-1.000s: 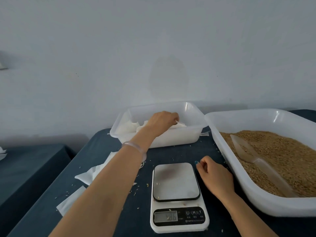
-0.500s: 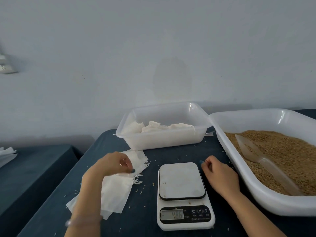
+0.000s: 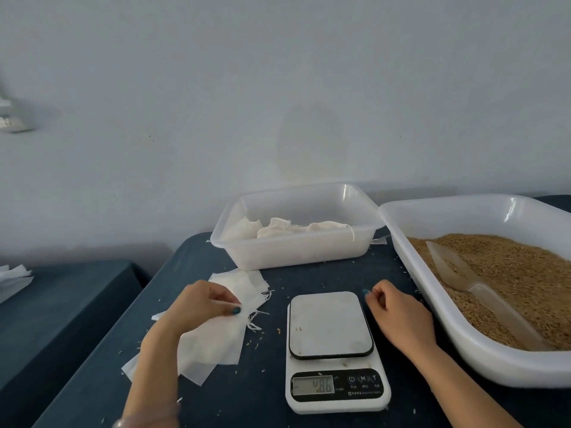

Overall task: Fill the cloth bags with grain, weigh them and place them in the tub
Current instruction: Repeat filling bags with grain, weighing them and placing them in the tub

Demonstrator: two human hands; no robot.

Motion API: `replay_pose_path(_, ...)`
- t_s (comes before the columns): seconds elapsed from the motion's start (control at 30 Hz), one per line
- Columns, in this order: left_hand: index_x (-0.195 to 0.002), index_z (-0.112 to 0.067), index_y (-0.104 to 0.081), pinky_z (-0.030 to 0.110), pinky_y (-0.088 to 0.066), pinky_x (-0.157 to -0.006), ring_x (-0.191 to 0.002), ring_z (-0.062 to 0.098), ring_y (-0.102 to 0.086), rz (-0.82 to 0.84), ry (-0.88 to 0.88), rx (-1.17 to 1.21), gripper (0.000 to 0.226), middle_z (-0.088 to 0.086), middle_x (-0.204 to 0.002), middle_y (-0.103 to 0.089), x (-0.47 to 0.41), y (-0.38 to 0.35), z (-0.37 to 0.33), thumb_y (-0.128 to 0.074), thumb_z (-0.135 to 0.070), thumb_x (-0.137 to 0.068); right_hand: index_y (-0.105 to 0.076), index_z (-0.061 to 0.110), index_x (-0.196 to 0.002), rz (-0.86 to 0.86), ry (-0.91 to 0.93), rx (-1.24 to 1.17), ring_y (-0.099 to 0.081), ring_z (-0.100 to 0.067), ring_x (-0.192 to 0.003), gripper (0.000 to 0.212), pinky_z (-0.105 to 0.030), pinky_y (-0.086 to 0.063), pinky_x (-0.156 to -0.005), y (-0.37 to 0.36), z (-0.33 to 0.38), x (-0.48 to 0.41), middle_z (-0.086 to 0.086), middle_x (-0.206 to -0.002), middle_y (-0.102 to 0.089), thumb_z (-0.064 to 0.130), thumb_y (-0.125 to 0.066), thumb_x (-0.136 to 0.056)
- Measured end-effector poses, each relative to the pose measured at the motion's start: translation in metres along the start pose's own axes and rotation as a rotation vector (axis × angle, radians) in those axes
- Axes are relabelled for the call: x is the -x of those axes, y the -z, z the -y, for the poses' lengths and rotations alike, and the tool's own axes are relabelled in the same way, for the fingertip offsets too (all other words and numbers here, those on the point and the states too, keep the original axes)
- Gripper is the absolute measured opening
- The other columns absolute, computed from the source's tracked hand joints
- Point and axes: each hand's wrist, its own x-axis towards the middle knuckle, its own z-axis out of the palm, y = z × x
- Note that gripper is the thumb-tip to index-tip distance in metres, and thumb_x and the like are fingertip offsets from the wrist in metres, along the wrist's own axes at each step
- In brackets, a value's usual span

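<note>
My left hand (image 3: 202, 304) pinches the top edge of an empty white cloth bag (image 3: 216, 338) from a small pile of flat bags (image 3: 244, 281) left of the scale. The white kitchen scale (image 3: 332, 325) stands in front of me with nothing on its platform; its display is lit. My right hand (image 3: 398, 313) rests on the table just right of the scale, fingers loosely curled, holding nothing. A clear tub (image 3: 309, 253) behind the scale holds filled cloth bags (image 3: 296, 228). A large white tray (image 3: 482, 362) on the right holds brown grain (image 3: 509, 273) and a clear scoop (image 3: 472, 288).
The table (image 3: 92, 381) has a dark blue cover with stray grains scattered around the scale. A second dark table (image 3: 61, 304) stands lower at the left with white cloth (image 3: 12, 279) on its edge. A pale wall rises right behind the tubs.
My left hand left the tub of filled bags, came back to the pile of flat bags and took hold of one. My right hand stayed beside the scale.
</note>
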Motion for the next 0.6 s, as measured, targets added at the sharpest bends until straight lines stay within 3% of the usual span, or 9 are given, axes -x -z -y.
replay_pose_path(0.13,-0.073,-0.047,-0.076,0.019,-0.045,-0.071,-0.086,0.002,-0.064,-0.151,0.027,0.08,0.012,-0.027,-0.083,-0.071,0.001,-0.002,0.001,-0.076,-0.041,-0.084,-0.048,0.031,-0.084,-0.003,0.01,0.006,-0.055,-0.003,-0.051,0.02,-0.02,-0.038,-0.044,0.0,0.0,0.0,0.008,-0.061,-0.058,0.045,-0.05,-0.097)
replay_pose_path(0.27,-0.083,-0.039,-0.077,0.017,-0.042,-0.073,-0.093,0.003,-0.061,-0.357,-0.021,0.199,0.006,-0.022,-0.095,-0.071,0.001,0.0,-0.003,-0.074,-0.036,-0.087,-0.048,0.029,-0.085,0.003,0.0,-0.003,-0.056,-0.004,-0.052,0.02,-0.02,-0.04,-0.045,0.001,0.001,0.0,0.008,-0.062,-0.058,0.045,-0.05,-0.098)
replay_pose_path(0.4,-0.082,-0.04,-0.075,0.022,-0.046,-0.068,-0.077,0.005,-0.064,-0.541,-0.005,0.422,0.013,-0.02,-0.08,-0.072,-0.001,-0.001,-0.013,-0.067,-0.035,-0.092,-0.048,0.029,-0.085,0.0,-0.003,-0.011,-0.055,-0.004,-0.052,0.02,-0.019,-0.037,-0.044,0.003,0.003,0.0,0.008,-0.062,-0.058,0.044,-0.05,-0.098)
replay_pose_path(0.5,-0.079,-0.017,-0.072,0.029,-0.038,-0.06,-0.057,0.016,-0.047,-0.568,0.05,0.44,0.027,-0.009,-0.061,-0.06,-0.005,-0.009,-0.014,-0.061,-0.036,-0.095,-0.048,0.028,-0.084,-0.004,-0.008,-0.027,-0.055,-0.005,-0.053,0.021,-0.021,-0.038,-0.045,0.004,0.003,0.001,0.007,-0.062,-0.058,0.044,-0.05,-0.098)
replay_pose_path(0.6,-0.078,-0.001,-0.06,0.03,-0.037,-0.061,-0.048,0.012,-0.043,-0.554,0.083,0.459,0.037,-0.001,-0.057,-0.046,-0.009,-0.017,-0.018,-0.055,-0.031,-0.099,-0.049,0.028,-0.085,-0.003,-0.014,-0.041,-0.055,-0.005,-0.053,0.02,-0.02,-0.035,-0.045,0.004,0.003,0.001,0.008,-0.063,-0.058,0.042,-0.051,-0.098)
